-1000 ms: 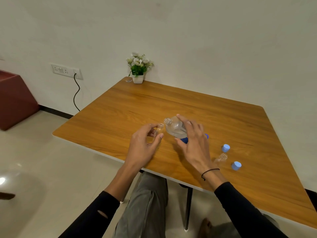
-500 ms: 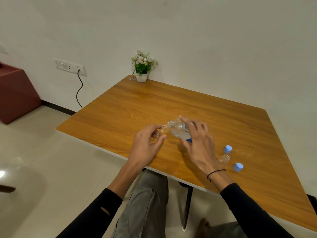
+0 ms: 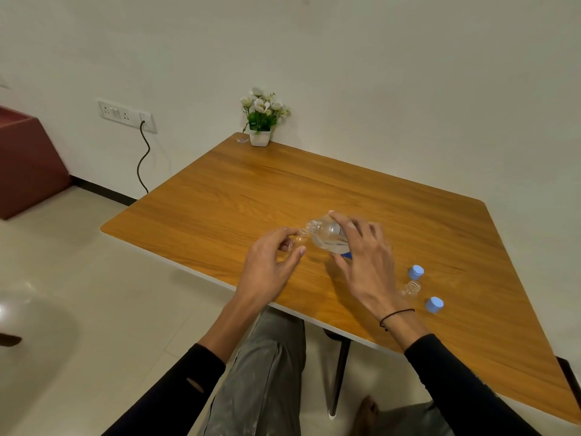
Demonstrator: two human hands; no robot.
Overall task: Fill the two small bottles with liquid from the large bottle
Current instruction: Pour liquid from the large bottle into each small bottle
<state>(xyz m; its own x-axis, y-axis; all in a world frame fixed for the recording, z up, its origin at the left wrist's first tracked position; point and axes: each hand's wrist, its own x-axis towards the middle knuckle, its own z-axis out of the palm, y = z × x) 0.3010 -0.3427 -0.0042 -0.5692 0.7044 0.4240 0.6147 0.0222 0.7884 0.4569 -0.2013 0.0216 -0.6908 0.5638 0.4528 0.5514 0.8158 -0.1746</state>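
Observation:
My right hand [image 3: 364, 259] grips the large clear bottle [image 3: 328, 236], tilted leftward with its open mouth right at the mouth of a small clear bottle [image 3: 302, 235]. My left hand [image 3: 270, 262] holds that small bottle upright on the wooden table [image 3: 239, 196] between thumb and fingers. A second small clear bottle [image 3: 412, 289] stands uncapped to the right of my right wrist, with one light blue cap [image 3: 416, 272] behind it and another [image 3: 434, 304] to its right. The large bottle's blue label is mostly hidden under my right hand.
A small white pot of flowers [image 3: 261, 121] stands at the table's far corner against the wall. A wall socket with a black cord [image 3: 143, 158] is on the left, a dark red block [image 3: 25, 165] on the floor beyond. My knees are under the near table edge.
The large bottle's mouth has come down closer to the small bottle's mouth. Both hands stay nearly where they were; my head has shifted slightly.

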